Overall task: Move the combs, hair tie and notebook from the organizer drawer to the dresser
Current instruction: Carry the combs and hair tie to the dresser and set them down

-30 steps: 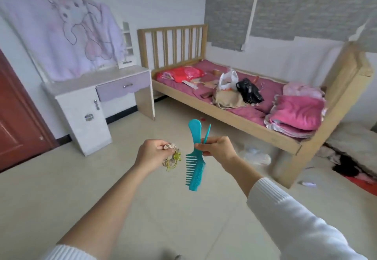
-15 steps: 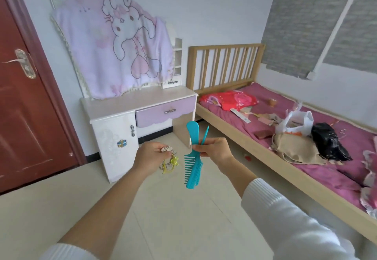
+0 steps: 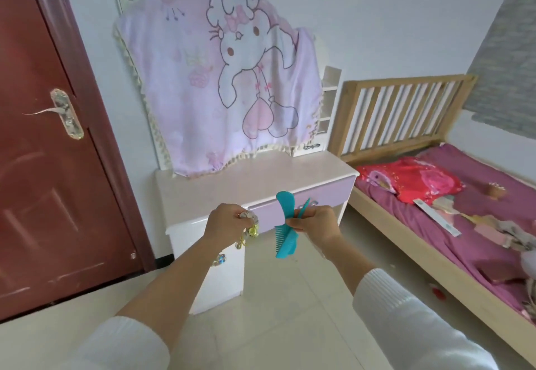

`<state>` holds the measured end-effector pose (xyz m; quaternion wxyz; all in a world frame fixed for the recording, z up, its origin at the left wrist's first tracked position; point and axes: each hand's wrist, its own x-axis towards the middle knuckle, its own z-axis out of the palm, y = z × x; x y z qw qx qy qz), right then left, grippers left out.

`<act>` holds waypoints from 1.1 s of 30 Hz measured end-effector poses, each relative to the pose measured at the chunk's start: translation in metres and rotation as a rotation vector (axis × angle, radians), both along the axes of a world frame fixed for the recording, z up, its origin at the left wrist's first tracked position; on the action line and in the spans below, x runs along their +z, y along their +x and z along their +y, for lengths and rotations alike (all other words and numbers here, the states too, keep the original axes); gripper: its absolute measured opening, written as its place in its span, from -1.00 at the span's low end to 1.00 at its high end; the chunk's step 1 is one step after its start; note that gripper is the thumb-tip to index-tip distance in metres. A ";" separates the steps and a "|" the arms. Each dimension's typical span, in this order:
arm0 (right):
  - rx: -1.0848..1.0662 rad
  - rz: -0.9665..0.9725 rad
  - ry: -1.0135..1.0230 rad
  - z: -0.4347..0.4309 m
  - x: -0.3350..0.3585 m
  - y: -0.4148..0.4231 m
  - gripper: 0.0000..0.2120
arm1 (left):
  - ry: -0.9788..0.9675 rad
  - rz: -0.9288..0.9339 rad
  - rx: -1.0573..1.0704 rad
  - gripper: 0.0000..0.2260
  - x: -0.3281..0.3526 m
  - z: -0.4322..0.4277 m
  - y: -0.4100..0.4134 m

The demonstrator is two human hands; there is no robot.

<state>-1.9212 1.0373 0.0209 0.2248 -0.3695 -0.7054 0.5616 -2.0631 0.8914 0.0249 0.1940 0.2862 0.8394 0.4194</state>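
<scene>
My right hand (image 3: 314,222) grips two teal combs: a wide-toothed comb (image 3: 285,230) hanging teeth-down, and a thin tail comb (image 3: 304,206) whose tip pokes up beside it. In my left hand (image 3: 224,223) dangles a hair tie (image 3: 250,229) with yellow and clear trim. Both hands are held in the air just in front of the white dresser (image 3: 249,181) with its lilac drawer (image 3: 330,192). The dresser top is bare. No notebook or organizer drawer is in view.
A pink cartoon cloth (image 3: 226,79) drapes over the dresser's mirror. A dark red door (image 3: 49,152) stands to the left. On the right is a wooden bed (image 3: 406,224) with a purple sheet, a red pillow (image 3: 417,181) and scattered items. The floor is pale tile.
The view has swung left and closer to the dresser, which now fills the centre. Both hands keep the same hold on the combs and hair tie.
</scene>
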 end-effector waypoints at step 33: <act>1.031 -0.502 1.093 0.269 -0.201 -0.395 -0.65 | -0.448 0.060 0.126 -0.60 -0.213 0.231 -0.326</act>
